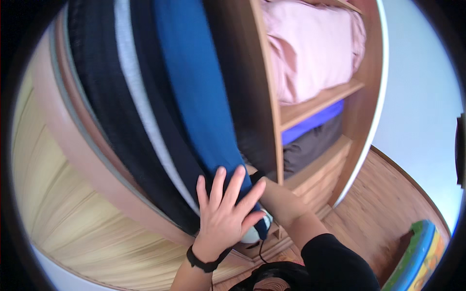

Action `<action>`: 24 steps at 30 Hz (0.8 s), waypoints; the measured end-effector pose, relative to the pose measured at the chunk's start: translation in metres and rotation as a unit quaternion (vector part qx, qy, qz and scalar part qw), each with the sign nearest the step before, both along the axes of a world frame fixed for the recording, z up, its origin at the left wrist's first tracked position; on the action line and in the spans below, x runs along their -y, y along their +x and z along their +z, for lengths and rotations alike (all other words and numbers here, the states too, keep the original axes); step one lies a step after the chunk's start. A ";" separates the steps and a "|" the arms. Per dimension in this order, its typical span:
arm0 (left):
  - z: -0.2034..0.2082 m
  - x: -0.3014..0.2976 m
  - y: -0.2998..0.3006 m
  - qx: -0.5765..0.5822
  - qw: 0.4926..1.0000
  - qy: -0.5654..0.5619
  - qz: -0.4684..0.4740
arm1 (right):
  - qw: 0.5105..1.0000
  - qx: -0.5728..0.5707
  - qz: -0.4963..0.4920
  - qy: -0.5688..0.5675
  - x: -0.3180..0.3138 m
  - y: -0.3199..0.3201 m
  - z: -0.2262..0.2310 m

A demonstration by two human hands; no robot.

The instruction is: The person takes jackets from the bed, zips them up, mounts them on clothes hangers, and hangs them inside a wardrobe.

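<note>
Blue garment (pixel 196 82) (under left fingers (pixel 234 186)) in wardrobe (pixel 320 105)

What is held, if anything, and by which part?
The left hand grips nothing, fingers spread low on the blue garment. The right hand is mostly hidden; any hold cannot be told.

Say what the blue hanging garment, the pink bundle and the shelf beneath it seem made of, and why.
Blue garment: matt cloth, fibre unclear; it drapes without shine.
Pink bundle: probably smooth fabric; it creases and bulges.
Shelf: smooth wood or wood-look board; brown, flat-edged.
</note>
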State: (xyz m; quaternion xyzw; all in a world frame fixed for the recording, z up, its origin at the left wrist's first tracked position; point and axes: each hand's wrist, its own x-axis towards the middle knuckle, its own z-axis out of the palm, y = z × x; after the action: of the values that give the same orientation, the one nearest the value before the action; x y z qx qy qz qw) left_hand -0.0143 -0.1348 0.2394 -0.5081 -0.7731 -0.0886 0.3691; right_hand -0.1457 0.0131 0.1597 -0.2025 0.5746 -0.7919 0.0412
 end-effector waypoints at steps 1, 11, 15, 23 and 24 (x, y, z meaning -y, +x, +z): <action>-0.008 -0.014 -0.005 0.020 1.000 0.012 -0.002 | 1.000 0.004 -0.001 0.011 0.000 0.011 -0.010; -0.086 -0.062 -0.085 -0.051 0.986 0.125 0.097 | 0.927 0.004 -0.111 0.358 -0.022 0.154 -0.221; -0.110 -0.054 -0.131 -0.034 0.980 0.137 0.142 | 0.867 0.123 -0.080 0.477 -0.038 0.245 -0.235; -0.141 -0.097 -0.086 -0.009 0.977 0.133 0.165 | 0.754 0.287 -0.385 0.449 -0.122 0.455 -0.203; -0.146 -0.099 -0.072 0.046 0.977 0.118 0.172 | 0.738 0.292 -0.424 0.438 -0.130 0.482 -0.192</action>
State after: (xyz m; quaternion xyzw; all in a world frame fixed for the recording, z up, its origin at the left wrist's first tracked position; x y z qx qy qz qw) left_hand -0.0862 -0.0356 0.0935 -0.3161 -0.8491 -0.1379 0.4002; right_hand 0.3368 0.1430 -0.0322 0.3429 0.8442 -0.4092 -0.0487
